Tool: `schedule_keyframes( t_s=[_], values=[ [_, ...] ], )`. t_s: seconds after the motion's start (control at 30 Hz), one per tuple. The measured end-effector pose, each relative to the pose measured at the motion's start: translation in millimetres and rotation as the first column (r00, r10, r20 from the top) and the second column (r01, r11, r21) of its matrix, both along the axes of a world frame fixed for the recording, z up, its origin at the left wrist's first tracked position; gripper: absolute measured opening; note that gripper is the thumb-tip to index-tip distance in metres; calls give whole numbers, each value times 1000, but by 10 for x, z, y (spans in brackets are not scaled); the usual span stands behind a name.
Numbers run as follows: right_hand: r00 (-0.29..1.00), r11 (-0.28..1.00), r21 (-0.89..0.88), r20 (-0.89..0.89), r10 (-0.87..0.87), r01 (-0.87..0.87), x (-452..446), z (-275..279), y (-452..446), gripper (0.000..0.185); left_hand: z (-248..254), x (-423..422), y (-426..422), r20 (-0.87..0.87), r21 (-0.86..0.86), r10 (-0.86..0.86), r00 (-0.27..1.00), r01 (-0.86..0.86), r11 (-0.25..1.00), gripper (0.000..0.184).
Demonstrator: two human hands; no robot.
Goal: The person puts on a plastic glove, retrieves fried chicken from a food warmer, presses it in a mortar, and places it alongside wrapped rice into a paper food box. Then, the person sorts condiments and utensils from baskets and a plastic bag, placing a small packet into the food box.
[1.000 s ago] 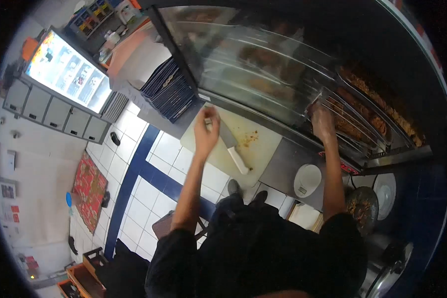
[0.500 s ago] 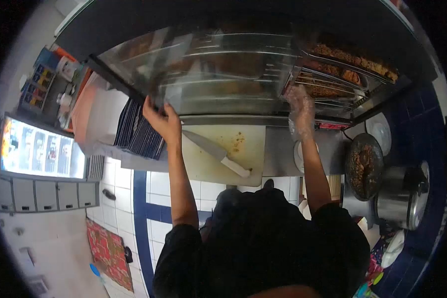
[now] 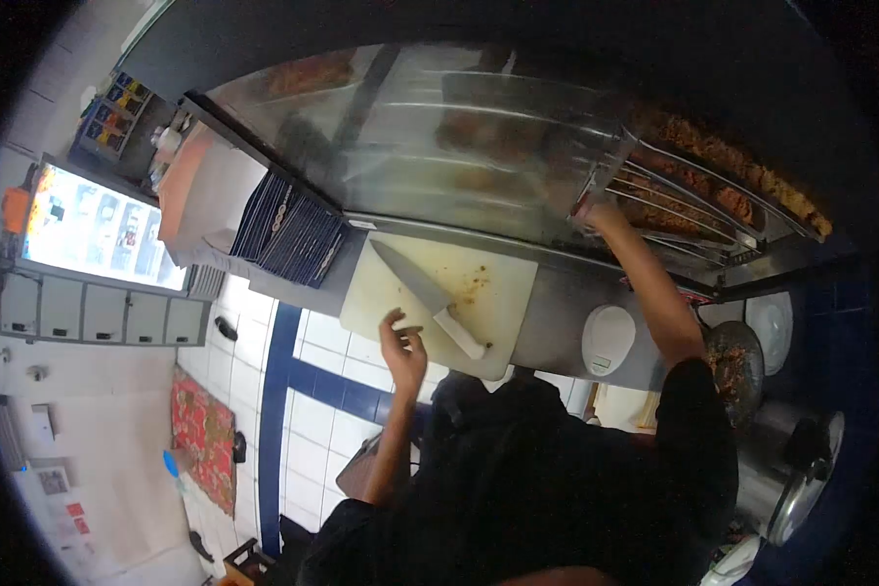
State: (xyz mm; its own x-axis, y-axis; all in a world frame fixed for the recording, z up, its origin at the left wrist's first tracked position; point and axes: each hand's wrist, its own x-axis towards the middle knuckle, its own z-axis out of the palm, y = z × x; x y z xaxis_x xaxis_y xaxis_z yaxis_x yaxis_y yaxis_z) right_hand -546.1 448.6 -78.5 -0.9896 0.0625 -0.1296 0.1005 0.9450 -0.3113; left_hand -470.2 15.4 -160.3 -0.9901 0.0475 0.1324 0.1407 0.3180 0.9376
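Note:
My left hand [image 3: 402, 354] hovers over the near edge of the white cutting board [image 3: 369, 298], bare and empty, its fingers loosely bent and apart. A large knife with a white handle [image 3: 462, 333] lies on the board among brown crumbs. My right hand [image 3: 596, 213] reaches into the glass-fronted display case [image 3: 459, 210], at the edge of a glass pane. Its fingers are blurred and partly hidden, so I cannot tell whether they grip anything. Just right of it, wire racks and trays of browned food [image 3: 718, 200] sit inside the case.
A white kitchen scale [image 3: 608, 340] stands on the metal counter [image 3: 555, 313], right of the board. Dark patterned menus or folders [image 3: 288, 230] are stacked at the left. A food-filled stone bowl [image 3: 732, 366] and a metal pot [image 3: 781, 479] stand at the right.
My left hand has left the case's lower frame and come back toward me over the board. My right hand has shifted at the pane's edge, and the view has tilted.

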Motion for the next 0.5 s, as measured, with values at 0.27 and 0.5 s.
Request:
schedule_keyframes(
  t_s=[0.27, 0.5],
  values=[
    [999, 992, -128, -37, 18, -22, -453, -281, -110, 19, -16, 767, 270, 172, -43, 21, 985, -14, 999, 37],
    [999, 982, -188, -38, 1, -8, -462, -350, -134, 18, -42, 810, 397, 181, -32, -42, 983, 49, 998, 33]
  ],
)
